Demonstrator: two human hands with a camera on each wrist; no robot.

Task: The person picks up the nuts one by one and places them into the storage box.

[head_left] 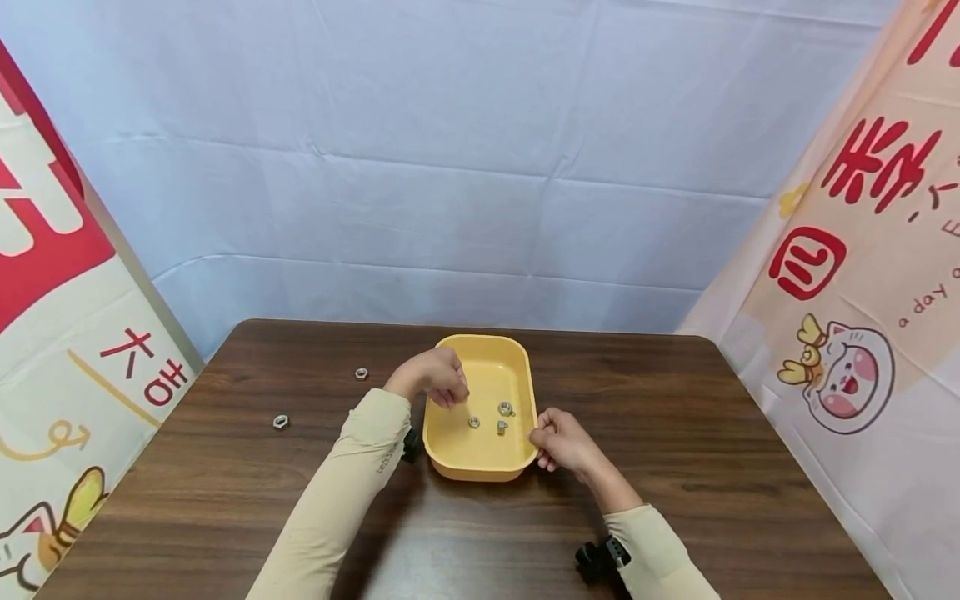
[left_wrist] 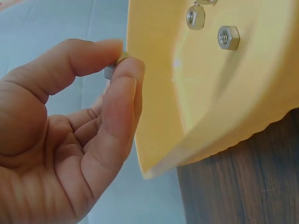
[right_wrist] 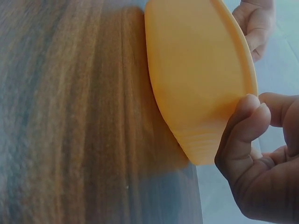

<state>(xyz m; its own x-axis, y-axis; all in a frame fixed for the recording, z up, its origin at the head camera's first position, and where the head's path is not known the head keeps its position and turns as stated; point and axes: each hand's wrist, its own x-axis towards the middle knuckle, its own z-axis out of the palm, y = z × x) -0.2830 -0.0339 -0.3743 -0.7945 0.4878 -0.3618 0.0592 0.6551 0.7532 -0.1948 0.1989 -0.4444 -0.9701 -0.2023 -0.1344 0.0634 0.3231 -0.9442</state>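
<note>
My left hand (head_left: 437, 377) is over the left side of a yellow plastic tray (head_left: 480, 477). In the left wrist view its thumb and index finger pinch a small metal nut (left_wrist: 109, 72), mostly hidden by the fingertips. Inside the tray lie a larger hex nut (head_left: 506, 408), a smaller nut (head_left: 474, 422) and another small metal piece (head_left: 502, 427). My right hand (head_left: 564, 442) grips the tray's right rim near the front corner, thumb and fingers on either side of the wall, as the right wrist view also shows.
Two loose nuts lie on the dark wooden table (head_left: 675, 433) left of the tray: one nut (head_left: 362, 373) farther back, another nut (head_left: 281, 422) nearer the left edge. A pale cloth (head_left: 450, 208) hangs behind the table, with printed banners (head_left: 847, 317) at both sides.
</note>
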